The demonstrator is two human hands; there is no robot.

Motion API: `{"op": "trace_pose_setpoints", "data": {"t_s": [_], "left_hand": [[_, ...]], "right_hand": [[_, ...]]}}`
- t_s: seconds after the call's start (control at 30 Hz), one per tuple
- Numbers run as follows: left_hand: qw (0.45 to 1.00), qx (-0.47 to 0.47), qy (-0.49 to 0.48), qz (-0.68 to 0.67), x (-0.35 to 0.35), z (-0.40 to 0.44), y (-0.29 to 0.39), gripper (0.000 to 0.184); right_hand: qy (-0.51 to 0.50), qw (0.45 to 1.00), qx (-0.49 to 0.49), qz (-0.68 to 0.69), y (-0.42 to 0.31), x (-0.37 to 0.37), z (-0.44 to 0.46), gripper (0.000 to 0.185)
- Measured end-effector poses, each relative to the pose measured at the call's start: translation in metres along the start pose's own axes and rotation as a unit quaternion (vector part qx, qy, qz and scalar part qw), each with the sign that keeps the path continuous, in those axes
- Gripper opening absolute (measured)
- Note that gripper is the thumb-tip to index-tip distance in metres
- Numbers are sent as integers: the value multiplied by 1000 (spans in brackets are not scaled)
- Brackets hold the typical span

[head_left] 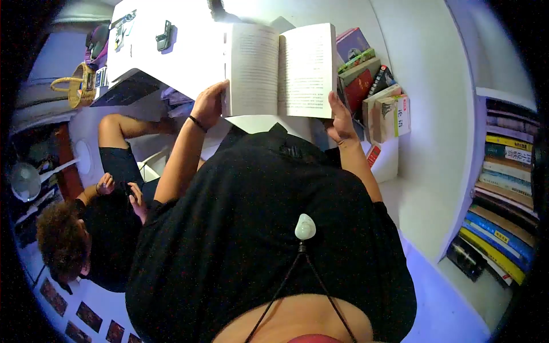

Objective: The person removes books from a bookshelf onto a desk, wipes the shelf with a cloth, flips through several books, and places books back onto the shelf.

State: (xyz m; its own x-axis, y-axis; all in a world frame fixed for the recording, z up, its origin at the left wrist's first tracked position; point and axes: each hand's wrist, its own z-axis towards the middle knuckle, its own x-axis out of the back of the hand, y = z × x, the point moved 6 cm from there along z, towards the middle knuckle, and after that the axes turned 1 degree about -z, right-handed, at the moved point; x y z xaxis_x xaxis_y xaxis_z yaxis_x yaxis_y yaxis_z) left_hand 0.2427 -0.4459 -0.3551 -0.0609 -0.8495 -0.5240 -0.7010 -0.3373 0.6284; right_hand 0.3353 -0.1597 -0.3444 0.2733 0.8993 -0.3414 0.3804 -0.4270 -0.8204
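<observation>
An open book [254,71] with printed text on both pages is held up in front of me, over the near edge of the white desk [191,68]. My left hand [211,104] grips its lower left edge, the fingers hidden behind the cover. On the lower right edge is my right hand [341,119], its thumb at the page side and the other fingers out of sight behind the book. A dark band circles my left wrist.
Several books [372,86] stand at the desk's right side, beside the wall. A phone-like black object [164,36] lies at the desk's left. Another person [103,228] sits to my left, near a white fan [26,182]. A bookshelf [480,166] is at the right.
</observation>
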Motion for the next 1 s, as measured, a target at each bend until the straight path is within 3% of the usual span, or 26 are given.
{"op": "trace_pose_setpoints", "data": {"t_s": [0.07, 0.23, 0.27, 0.3, 0.47, 0.7, 0.8, 0.87, 1.0], "left_hand": [[1000, 0, -18, -12, -12, -4, -1, 33], [1000, -1, -18, 20, -25, 3, -8, 33], [997, -44, -20, 52, -24, 4, -6, 32], [992, -86, -22, 84, -22, 5, -5, 31], [977, -161, -9, 142, 0, 14, -11, 30], [996, -26, 72, 55, 13, 19, -23, 29], [988, -127, 41, 80, 20, 21, -22, 28], [998, -17, 52, -33, 29, 31, -36, 28], [999, 32, 8, 24, 21, 27, -31, 38]], "right_hand": [[-12, 994, -19, 108, 9, 13, 0, 59], [6, 987, -54, 150, 34, 41, 7, 55], [0, 976, -35, 215, 35, 37, 5, 55], [-22, 981, -28, 193, 21, 24, -2, 55], [-26, 977, -18, 213, 23, 23, -2, 59], [-28, 982, -7, 186, 15, 16, 0, 64], [-37, 983, 1, 180, 15, 16, 2, 64], [-40, 982, 7, 186, 15, 16, 4, 64], [-39, 983, 2, 179, 17, 15, 2, 63]]}}
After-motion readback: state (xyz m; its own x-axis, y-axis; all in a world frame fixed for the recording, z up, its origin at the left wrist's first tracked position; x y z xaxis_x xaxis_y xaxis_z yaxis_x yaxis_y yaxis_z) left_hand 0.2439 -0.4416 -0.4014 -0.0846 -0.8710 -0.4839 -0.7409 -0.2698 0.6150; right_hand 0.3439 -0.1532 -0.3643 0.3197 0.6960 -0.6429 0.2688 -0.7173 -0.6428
